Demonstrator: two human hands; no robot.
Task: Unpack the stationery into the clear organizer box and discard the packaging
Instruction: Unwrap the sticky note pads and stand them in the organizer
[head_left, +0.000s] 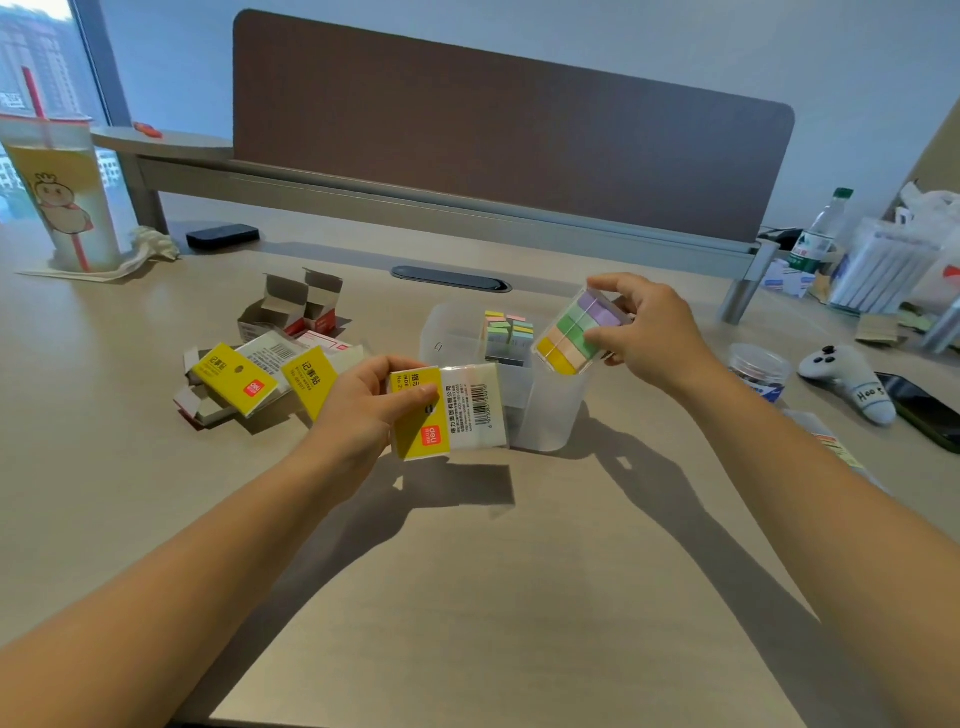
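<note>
My left hand (363, 410) grips a yellow-and-white wrapper (452, 410) with a barcode, held just in front of the clear organizer box (550, 415). My right hand (649, 332) holds a small clear case of pastel index tabs (576, 332), tilted, above the box's right side. Inside the box stand two stacks of coloured sticky tabs (509, 327). To the left on the desk lies a heap of yellow wrappers (234, 376) and torn-open small cardboard boxes (296, 306).
A tall drink cup with a red straw (62, 192) stands far left, a black case (222, 236) behind the heap. On the right are a small round jar (758, 366), a white toy (847, 379), a phone (924, 410), a bottle (821, 234) and bags. A divider panel (493, 130) closes the desk's back.
</note>
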